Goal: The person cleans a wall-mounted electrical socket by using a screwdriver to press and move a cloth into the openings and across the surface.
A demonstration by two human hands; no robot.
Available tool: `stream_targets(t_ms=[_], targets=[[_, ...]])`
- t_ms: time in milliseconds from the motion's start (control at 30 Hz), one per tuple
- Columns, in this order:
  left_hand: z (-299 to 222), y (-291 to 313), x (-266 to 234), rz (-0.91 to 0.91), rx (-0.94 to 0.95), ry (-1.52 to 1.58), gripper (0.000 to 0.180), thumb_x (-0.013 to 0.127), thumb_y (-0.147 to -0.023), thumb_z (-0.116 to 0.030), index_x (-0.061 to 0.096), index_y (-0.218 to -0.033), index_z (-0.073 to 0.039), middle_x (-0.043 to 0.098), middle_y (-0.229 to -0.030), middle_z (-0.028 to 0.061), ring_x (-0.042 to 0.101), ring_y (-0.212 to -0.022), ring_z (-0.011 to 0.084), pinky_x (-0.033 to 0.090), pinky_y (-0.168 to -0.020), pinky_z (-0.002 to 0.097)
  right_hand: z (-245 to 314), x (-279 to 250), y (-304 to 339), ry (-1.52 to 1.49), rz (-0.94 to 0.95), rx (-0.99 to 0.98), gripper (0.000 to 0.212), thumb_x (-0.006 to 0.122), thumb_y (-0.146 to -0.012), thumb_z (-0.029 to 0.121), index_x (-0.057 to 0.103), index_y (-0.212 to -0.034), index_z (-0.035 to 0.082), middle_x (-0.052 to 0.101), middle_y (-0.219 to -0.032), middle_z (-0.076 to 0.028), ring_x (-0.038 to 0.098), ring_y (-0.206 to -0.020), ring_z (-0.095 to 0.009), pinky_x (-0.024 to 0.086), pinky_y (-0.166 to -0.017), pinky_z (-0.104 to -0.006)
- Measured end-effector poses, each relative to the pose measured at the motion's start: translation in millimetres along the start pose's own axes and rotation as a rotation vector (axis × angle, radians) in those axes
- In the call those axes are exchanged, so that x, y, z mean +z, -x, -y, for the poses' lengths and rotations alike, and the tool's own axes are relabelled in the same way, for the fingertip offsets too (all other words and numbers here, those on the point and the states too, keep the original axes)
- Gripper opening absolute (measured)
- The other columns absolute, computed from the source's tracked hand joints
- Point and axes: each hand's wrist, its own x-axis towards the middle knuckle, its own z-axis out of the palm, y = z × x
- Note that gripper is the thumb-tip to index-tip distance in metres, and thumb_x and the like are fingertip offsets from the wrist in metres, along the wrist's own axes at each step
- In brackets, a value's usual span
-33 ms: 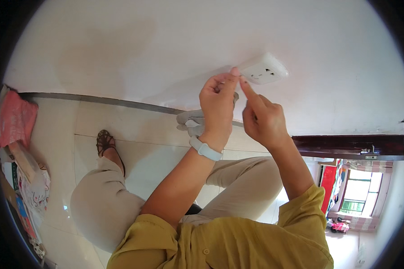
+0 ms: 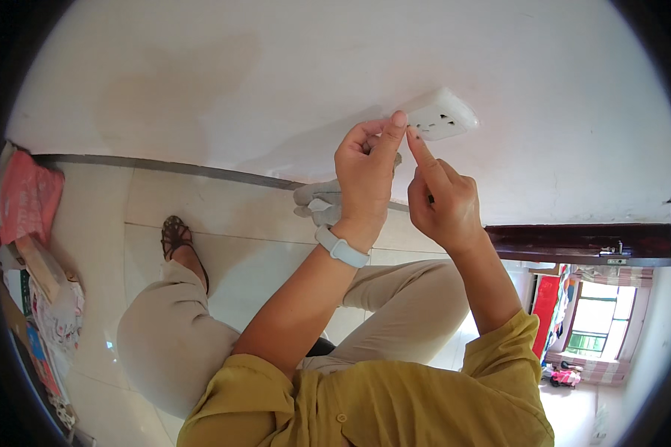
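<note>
A: Quick one. Where do we put the socket (image 2: 445, 113)?
B: On the white wall (image 2: 223, 82), face with dark slots toward us. That's our landmark.

A: Left hand (image 2: 365, 167)?
B: Just left of the socket, over its near end. We see fingers curled, thumb raised, thumb and forefinger close together. Whether they pinch something, we can't tell.

A: Right hand (image 2: 447, 201)?
B: Just below the socket. Forefinger stretched to its left end beside the left thumb, other fingers folded in. Dark mark near the fingertip. We can't tell whether it holds anything, or whether either hand touches the socket.

A: Anything on the wrist?
B: Pale watch (image 2: 341, 247) on the left one, below and left of the socket.

A: Rest?
B: Grey object (image 2: 317, 195) left of and below the socket, partly behind the left hand, kind unclear. Dark sandal (image 2: 176, 235) farther left, red bag (image 2: 30, 195) far left. Dark door (image 2: 559, 242) and bright window (image 2: 600, 320) below right of the socket.
</note>
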Motion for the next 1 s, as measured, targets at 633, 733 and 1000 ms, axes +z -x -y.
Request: stream_targets(t_ms=[633,733,1000], targets=[[3.5,-9.3,-12.2,-0.037,0.011,0.061,0.018,0.065,-0.086,-0.019,0.063,-0.084,-0.002,0.054,-0.074,-0.0046,0.043,-0.064,0.0027,0.034,-0.057,0.0194,-12.5,1.8,3.1,-0.032,-0.117,-0.043,0.065,0.056,-0.064,-0.005,0.052,-0.128,0.008,0.046,-0.055,-0.001,0.041,-0.039,-0.018,0.036,-0.035,-0.0303],[2.0,-7.2,-6.0,-0.031,0.005,0.054,0.018,0.065,-0.086,-0.019,0.063,-0.083,-0.002,0.055,-0.074,-0.0043,0.043,-0.064,0.0028,0.034,-0.057,0.0196,-6.4,7.3,1.8,0.068,-0.136,0.010,0.065,0.056,-0.065,-0.004,0.051,-0.128,0.008,0.045,-0.055,-0.001,0.041,-0.039,-0.018,0.036,-0.035,-0.0298],[4.3,-8.2,-14.3,-0.057,-0.011,-0.044,0.017,0.064,-0.087,-0.019,0.063,-0.082,-0.002,0.054,-0.071,-0.0045,0.041,-0.062,0.0028,0.033,-0.056,0.0196,-11.2,21.2,14.3,0.009,-0.055,-0.048,0.066,0.055,-0.065,-0.007,0.051,-0.129,0.007,0.045,-0.055,-0.003,0.042,-0.040,-0.019,0.038,-0.037,-0.0310]])
